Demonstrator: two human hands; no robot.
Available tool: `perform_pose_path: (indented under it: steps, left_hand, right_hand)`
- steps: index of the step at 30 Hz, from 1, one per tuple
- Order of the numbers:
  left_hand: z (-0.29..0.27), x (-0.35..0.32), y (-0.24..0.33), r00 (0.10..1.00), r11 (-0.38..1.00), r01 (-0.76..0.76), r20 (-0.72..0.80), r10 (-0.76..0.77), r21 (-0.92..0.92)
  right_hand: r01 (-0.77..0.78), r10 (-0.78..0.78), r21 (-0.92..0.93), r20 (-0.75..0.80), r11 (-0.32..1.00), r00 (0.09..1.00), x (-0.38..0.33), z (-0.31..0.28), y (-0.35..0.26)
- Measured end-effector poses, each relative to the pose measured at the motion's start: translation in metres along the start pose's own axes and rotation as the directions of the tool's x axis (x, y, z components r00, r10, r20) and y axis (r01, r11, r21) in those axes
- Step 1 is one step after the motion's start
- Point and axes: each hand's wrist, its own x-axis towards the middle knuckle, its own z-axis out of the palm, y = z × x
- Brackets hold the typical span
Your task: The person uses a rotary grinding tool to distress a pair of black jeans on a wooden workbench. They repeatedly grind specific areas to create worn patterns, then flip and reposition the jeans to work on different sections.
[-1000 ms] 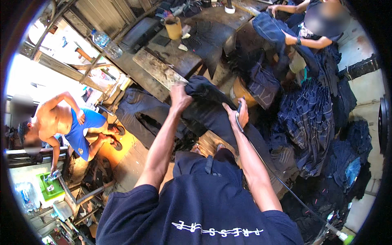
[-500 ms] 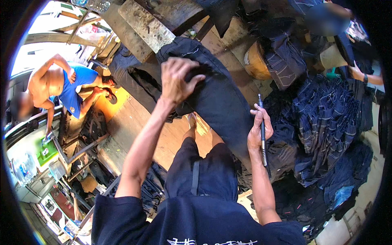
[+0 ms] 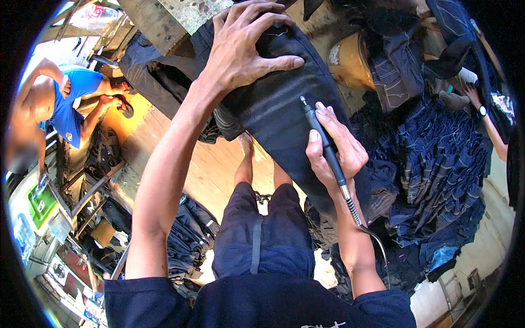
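A pair of dark denim trousers [image 3: 276, 109] lies stretched over a narrow board [image 3: 194, 13], running from the upper middle down to the right. My left hand [image 3: 240, 52] rests flat near the far end of the cloth, fingers and thumb spread, beside a light stitched line. In my right hand [image 3: 350, 150] is a slim black rotary handpiece [image 3: 326, 143], gripped like a pen. Its metal tip points up and left over the denim; whether it touches, I cannot tell. A spring collar and thin cable [image 3: 381, 246] trail from its lower end along my forearm.
Heaped dark jeans [image 3: 432, 169] fill the right side, below a round wooden drum [image 3: 350, 60] with trousers hanging beside it. A person in blue shorts [image 3: 82, 93] sits at the left; another person's arm [image 3: 489, 120] shows at the far right. Stacked dark garments [image 3: 188, 235] lie left of my legs.
My left hand has moved up the cloth and spread flat. My right hand has brought the handpiece up and left, from the cloth's right edge to over the denim.
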Motion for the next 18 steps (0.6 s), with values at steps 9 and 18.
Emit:
perform_pose_path:
  steps: [9, 18]
  left_hand:
    - [-0.006, 0.01, 0.005, 0.99, 0.991, 0.116, 0.09, -0.111, -0.059]
    - [0.001, 0.007, 0.004, 0.99, 0.991, 0.121, 0.073, -0.117, -0.062]
  right_hand:
    - [0.039, -0.04, -0.039, -0.026, 0.998, 0.999, 0.021, 0.016, 0.011]
    - [0.009, -0.008, -0.039, 0.017, 0.999, 1.0, 0.027, 0.023, 0.014]
